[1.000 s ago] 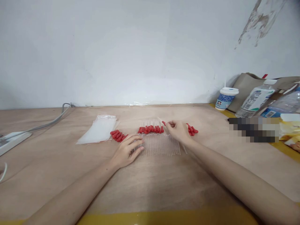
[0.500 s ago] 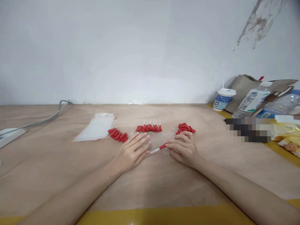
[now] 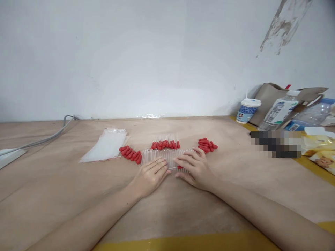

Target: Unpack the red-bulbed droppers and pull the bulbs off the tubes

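My left hand (image 3: 153,176) rests at the near left of a row of clear glass tubes (image 3: 170,156), its thumb and forefinger pinched round the tube end of a dropper. That dropper's red rubber bulb (image 3: 179,167) shows partly beneath my right hand (image 3: 196,169). My right hand's thumb and forefinger are spread apart around the bulb, with the other fingers over the tubes. Behind the row lie several finished droppers with red bulbs (image 3: 165,144), tubes pointing away. Loose red bulbs lie in a left pile (image 3: 131,154) and a right pile (image 3: 207,144).
Clear plastic zip bags (image 3: 104,144) lie at the left. A grey cable (image 3: 49,136) runs to a white power strip (image 3: 12,157). On the right stand a paper cup (image 3: 246,111), a plastic bottle (image 3: 280,111) and a grey bag (image 3: 264,97); a pixelated dark item (image 3: 277,144) lies before them.
My right hand has shifted left along the dropper, and its thumb and forefinger have spread from their pinch on the red bulb. My left hand stays near the tube end.
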`<action>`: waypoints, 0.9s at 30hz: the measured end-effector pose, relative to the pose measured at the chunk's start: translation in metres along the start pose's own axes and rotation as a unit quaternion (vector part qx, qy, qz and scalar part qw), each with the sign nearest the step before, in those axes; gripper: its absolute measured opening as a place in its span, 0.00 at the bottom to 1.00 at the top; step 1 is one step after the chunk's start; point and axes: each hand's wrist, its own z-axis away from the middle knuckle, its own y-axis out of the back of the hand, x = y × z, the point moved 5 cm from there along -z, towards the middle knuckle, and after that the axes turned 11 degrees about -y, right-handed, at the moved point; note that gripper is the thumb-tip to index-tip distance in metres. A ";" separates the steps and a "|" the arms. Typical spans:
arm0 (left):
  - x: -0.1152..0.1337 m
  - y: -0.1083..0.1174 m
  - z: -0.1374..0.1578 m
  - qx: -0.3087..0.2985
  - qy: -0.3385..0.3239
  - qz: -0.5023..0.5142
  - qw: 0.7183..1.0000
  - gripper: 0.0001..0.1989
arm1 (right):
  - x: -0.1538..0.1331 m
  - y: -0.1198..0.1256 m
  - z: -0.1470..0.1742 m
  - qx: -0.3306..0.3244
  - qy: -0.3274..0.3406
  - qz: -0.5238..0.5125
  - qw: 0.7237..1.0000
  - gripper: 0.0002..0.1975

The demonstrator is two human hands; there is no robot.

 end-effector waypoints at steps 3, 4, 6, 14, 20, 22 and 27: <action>0.003 0.001 -0.002 0.001 -0.019 0.008 1.000 0.05 | -0.003 -0.005 0.002 0.005 0.031 0.002 1.000 0.05; 0.004 0.001 -0.002 -0.001 -0.024 0.014 1.000 0.05 | -0.003 -0.005 0.003 0.006 0.039 -0.001 0.999 0.04; 0.005 0.001 -0.001 -0.005 -0.029 0.029 0.999 0.04 | -0.003 -0.005 0.004 0.011 0.055 -0.009 0.998 0.04; 0.002 0.004 0.003 -0.009 -0.017 0.066 0.998 0.06 | -0.003 0.001 0.007 0.021 0.063 0.004 0.998 0.06; 0.001 0.004 0.006 -0.012 -0.013 0.080 0.997 0.06 | -0.006 0.006 0.007 0.027 0.078 0.016 0.996 0.06; 0.000 0.004 0.007 -0.012 -0.012 0.084 0.996 0.06 | -0.006 0.009 0.007 0.033 0.080 0.020 0.996 0.05; 0.001 0.006 0.007 -0.009 -0.008 0.089 0.996 0.06 | -0.006 0.013 0.010 0.045 0.101 0.035 0.993 0.06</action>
